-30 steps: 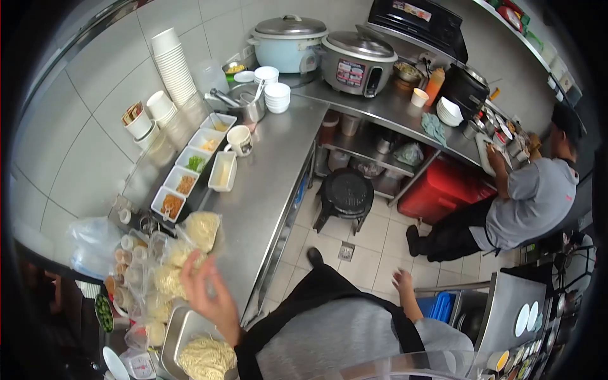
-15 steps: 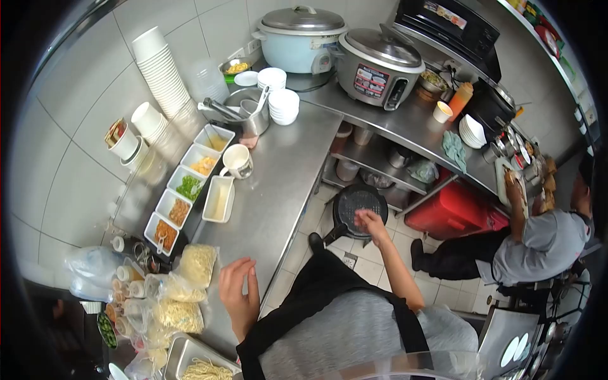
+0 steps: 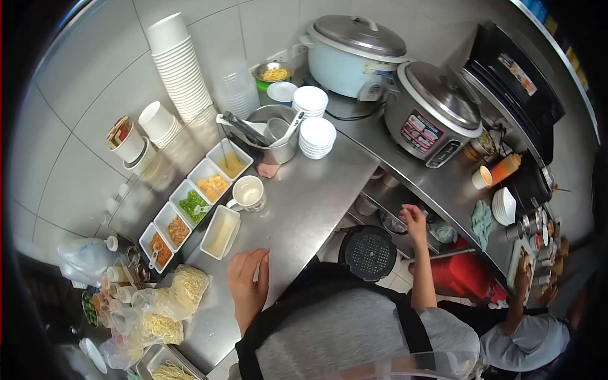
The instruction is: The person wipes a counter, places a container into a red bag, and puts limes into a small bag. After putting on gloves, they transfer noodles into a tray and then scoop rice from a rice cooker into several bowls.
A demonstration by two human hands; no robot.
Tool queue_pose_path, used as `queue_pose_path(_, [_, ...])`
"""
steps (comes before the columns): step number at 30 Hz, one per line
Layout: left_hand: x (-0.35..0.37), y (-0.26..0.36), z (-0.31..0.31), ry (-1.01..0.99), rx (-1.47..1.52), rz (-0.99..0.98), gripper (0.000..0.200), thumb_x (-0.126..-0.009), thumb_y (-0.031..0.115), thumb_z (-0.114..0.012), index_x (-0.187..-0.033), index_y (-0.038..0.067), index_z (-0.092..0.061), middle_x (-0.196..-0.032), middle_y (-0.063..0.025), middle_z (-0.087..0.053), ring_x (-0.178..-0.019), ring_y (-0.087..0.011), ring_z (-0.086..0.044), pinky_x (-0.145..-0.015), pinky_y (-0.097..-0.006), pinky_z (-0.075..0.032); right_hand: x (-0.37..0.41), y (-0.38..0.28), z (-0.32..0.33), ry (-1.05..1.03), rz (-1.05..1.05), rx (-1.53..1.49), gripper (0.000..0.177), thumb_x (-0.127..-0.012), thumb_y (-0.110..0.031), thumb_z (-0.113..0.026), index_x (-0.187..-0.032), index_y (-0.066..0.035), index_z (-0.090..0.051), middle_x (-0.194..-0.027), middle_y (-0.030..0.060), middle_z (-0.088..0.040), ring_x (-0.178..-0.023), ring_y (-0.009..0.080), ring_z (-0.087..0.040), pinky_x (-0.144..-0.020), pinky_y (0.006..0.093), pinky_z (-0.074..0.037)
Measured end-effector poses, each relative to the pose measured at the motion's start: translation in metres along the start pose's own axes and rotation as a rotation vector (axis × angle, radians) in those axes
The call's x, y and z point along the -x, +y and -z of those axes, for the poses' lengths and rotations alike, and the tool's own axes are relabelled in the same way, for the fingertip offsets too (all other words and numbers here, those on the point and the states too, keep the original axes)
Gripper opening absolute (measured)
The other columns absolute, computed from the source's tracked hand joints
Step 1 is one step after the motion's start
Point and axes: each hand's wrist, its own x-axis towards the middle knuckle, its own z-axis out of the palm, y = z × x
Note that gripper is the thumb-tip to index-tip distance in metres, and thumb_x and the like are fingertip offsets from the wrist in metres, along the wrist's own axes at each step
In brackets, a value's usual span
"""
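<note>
My left hand (image 3: 248, 278) hangs over the near part of the steel counter (image 3: 297, 209), holding nothing, thumb apart from the curved fingers. The nearest thing to it is a white rectangular tub (image 3: 221, 233) of pale yellow contents. Beside that tub stands a white mug (image 3: 248, 194). My right hand (image 3: 413, 221) is raised in front of the lower shelves, above and right of a black stool (image 3: 368, 253). Its fingers are curled, and anything inside them is too small to make out. A row of white tubs holds chopped green (image 3: 192, 206) and orange toppings (image 3: 158, 248).
Bagged noodles (image 3: 190, 288) lie at the counter's near left. Stacked paper cups (image 3: 180, 69), white bowls (image 3: 316, 136) and two rice cookers (image 3: 358, 54) stand farther back. A co-worker in grey (image 3: 525, 339) is at the right, near a red bin (image 3: 453, 275).
The view has shifted toward the counter and rice cookers. My right hand has risen from over the stool to in front of the shelves, its fingers more curled. The co-worker appears lower in view.
</note>
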Motion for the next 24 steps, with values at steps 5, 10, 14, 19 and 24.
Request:
queue_pose_path(5, [0.011, -0.011, -0.003, -0.059, -0.085, 0.023, 0.010, -0.073, 0.001, -0.064, -0.083, 0.004, -0.062, -0.080, -0.0074, -0.061, -0.074, -0.0241, -0.057, -0.067, -0.0330, -0.043, 0.003, -0.029, -0.032, -0.101, 0.056, 0.033, 0.018, -0.088, -0.013, -0.054, -0.101, -0.001, -0.058, -0.084, 0.0030, -0.060, -0.074, 0.0087, -0.056, -0.067, 0.0214, -0.046])
queue_pose_path(10, [0.024, -0.013, 0.001, -0.034, -0.081, 0.095, 0.009, -0.074, 0.001, -0.063, -0.083, 0.004, -0.062, -0.079, -0.0074, -0.061, -0.073, -0.0247, -0.057, -0.067, -0.0334, -0.043, -0.023, -0.081, -0.094, -0.266, 0.171, 0.035, 0.021, -0.086, -0.014, -0.056, -0.100, 0.002, -0.059, -0.081, 0.0055, -0.062, -0.073, 0.0116, -0.059, -0.068, 0.0233, -0.047])
queue_pose_path(14, [0.025, -0.023, -0.007, 0.002, -0.142, 0.151, 0.008, -0.075, 0.002, -0.062, -0.083, 0.004, -0.062, -0.078, -0.0085, -0.061, -0.073, -0.0256, -0.057, -0.067, -0.0339, -0.043, -0.045, -0.166, -0.118, -0.264, 0.440, 0.398, 0.026, -0.083, -0.016, -0.059, -0.101, 0.003, -0.057, -0.092, 0.0135, -0.061, -0.084, 0.0246, -0.060, -0.075, 0.0311, -0.047])
queue_pose_path(19, [-0.007, -0.024, -0.028, -0.025, -0.140, 0.153, 0.008, -0.076, 0.002, -0.061, -0.083, 0.005, -0.061, -0.079, -0.0092, -0.061, -0.073, -0.0262, -0.057, -0.068, -0.0346, -0.042, -0.135, -0.238, -0.097, -0.077, 0.858, 0.557, 0.031, -0.082, -0.017, -0.058, -0.107, 0.001, -0.056, -0.106, 0.0194, -0.056, -0.098, 0.0357, -0.054, -0.085, 0.0399, -0.043])
queue_pose_path(24, [-0.066, -0.020, -0.079, -0.103, -0.164, 0.020, 0.008, -0.075, 0.003, -0.062, -0.083, 0.005, -0.061, -0.078, -0.0076, -0.060, -0.073, -0.0253, -0.056, -0.067, -0.0352, -0.042, -0.290, -0.299, -0.083, -0.191, 0.950, 0.751, 0.039, -0.086, -0.027, -0.053, -0.112, 0.002, -0.054, -0.115, 0.0195, -0.054, -0.108, 0.0346, -0.050, -0.090, 0.0419, -0.041])
